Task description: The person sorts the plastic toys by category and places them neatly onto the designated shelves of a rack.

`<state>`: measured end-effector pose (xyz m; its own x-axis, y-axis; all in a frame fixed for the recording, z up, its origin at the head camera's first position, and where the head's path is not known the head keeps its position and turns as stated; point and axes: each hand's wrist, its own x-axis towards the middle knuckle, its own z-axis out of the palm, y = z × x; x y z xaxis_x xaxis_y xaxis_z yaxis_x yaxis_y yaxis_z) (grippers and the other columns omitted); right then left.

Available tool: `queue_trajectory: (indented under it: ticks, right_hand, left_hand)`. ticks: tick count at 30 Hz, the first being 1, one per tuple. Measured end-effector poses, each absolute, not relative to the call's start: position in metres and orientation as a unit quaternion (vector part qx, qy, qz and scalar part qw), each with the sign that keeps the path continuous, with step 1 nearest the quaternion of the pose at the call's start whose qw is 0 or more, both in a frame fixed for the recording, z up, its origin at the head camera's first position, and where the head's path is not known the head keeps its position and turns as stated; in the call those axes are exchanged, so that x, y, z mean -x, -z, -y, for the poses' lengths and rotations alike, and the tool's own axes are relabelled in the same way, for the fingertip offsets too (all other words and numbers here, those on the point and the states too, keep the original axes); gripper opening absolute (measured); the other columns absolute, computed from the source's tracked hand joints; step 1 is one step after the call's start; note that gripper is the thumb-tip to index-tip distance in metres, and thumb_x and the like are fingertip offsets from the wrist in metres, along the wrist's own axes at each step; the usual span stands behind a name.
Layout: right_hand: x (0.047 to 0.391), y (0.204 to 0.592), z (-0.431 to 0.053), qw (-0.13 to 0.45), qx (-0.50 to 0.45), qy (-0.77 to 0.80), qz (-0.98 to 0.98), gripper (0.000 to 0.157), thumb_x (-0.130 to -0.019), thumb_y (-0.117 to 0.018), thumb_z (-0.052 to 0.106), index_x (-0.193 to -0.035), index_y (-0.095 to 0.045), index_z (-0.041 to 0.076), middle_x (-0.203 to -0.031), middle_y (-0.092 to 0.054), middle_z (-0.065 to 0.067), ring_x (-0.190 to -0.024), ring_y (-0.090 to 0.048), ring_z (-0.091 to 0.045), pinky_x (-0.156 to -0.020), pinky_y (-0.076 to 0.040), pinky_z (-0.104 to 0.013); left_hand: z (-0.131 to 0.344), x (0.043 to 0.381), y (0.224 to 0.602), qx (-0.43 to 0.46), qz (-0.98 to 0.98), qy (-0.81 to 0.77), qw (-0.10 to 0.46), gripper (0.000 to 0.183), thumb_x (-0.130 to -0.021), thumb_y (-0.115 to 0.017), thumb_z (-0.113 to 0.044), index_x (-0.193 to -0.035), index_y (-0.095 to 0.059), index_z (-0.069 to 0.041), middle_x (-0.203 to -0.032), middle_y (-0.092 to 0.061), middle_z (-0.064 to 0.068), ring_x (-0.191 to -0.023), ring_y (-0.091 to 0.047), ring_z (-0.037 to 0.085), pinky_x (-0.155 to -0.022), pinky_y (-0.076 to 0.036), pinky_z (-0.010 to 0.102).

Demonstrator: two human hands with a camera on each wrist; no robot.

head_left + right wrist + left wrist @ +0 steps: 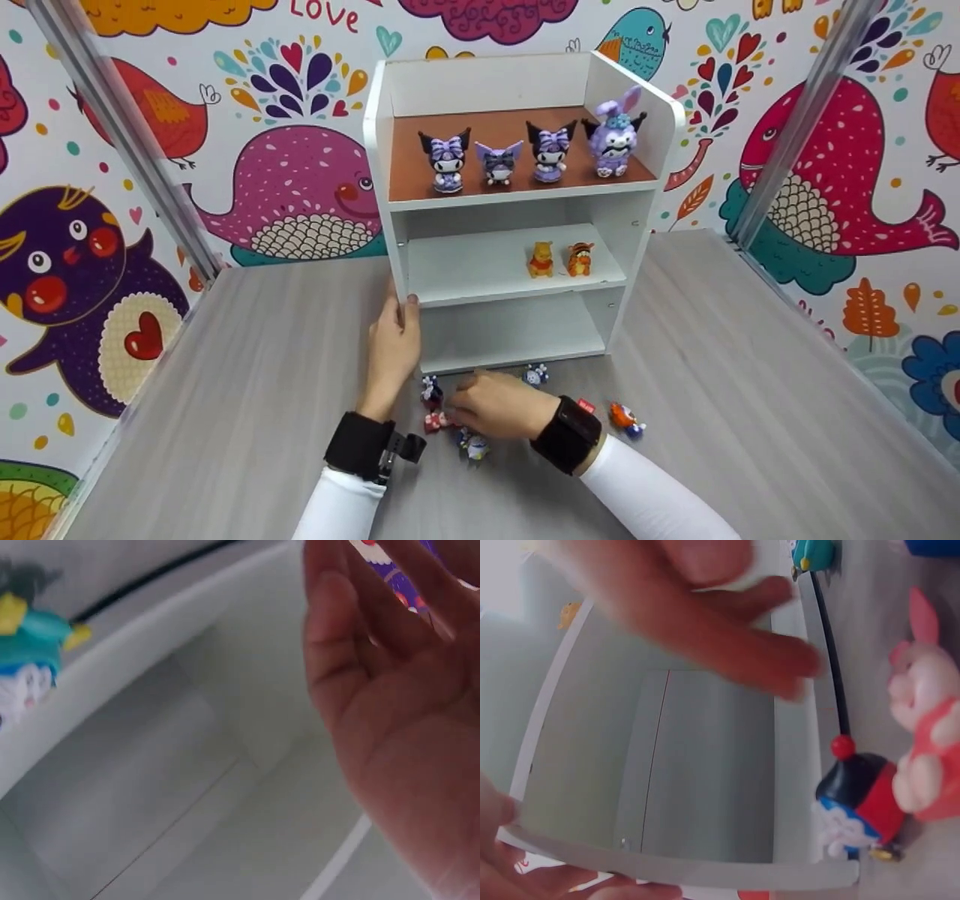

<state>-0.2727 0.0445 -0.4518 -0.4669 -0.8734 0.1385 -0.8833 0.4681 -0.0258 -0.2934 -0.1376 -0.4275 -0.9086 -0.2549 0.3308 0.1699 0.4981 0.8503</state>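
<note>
My left hand (394, 345) grips the left side panel of a white three-level shelf unit (525, 330), thumb at the front edge and fingers behind. In front of the bottom level, my right hand (491, 405) hovers over small figurines, its fingers slightly bent and nothing visible in them. Beside its fingertips are a dark figurine (431, 392) and a red-and-pink figurine (435, 422); the left wrist view shows the latter as a Piglet figurine (926, 705). A blue-grey figurine (474, 445) lies just below the hand. Behind it sits another blue-and-white figurine (535, 374).
Several purple-and-black figurines (551, 154) stand on the brown top shelf. A Pooh figurine (541, 259) and a Tigger figurine (579, 259) stand on the middle level. An orange-and-blue figurine (625, 418) lies on the floor at right, near a partly hidden red item (586, 406).
</note>
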Motion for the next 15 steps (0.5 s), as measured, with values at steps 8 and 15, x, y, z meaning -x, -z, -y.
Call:
queue_trajectory:
  ticks: [8,15]
  right_hand:
    - [0.2702,0.4575,-0.0407,0.048,-0.542,0.001,0.839,0.029,-0.105,-0.052,0.028,-0.123,-0.072,0.018,-0.114,-0.074,0.003,-0.106,-0.068,-0.012,-0.095,-0.048,-0.03]
    - [0.2691,0.4622,-0.037,0.065,-0.557,0.01,0.828,0.022,-0.104,-0.054,0.024,-0.107,-0.074,0.016,-0.104,-0.075,0.005,-0.097,-0.07,-0.011,-0.092,-0.049,-0.03]
  left_hand:
    - [0.1365,0.294,0.4277,-0.017,0.838,0.497,0.225,0.053,-0.108,-0.045,-0.029,-0.156,-0.036,-0.008,-0.085,-0.062,0.02,-0.071,-0.055,0.027,-0.066,-0.047,0.042]
    - [0.1362,0.2933,0.4278,-0.022,0.837,0.498,0.226,0.053,-0.108,-0.046,-0.028,-0.156,-0.036,-0.01,-0.088,-0.064,0.022,-0.074,-0.058,0.031,-0.071,-0.05,0.048]
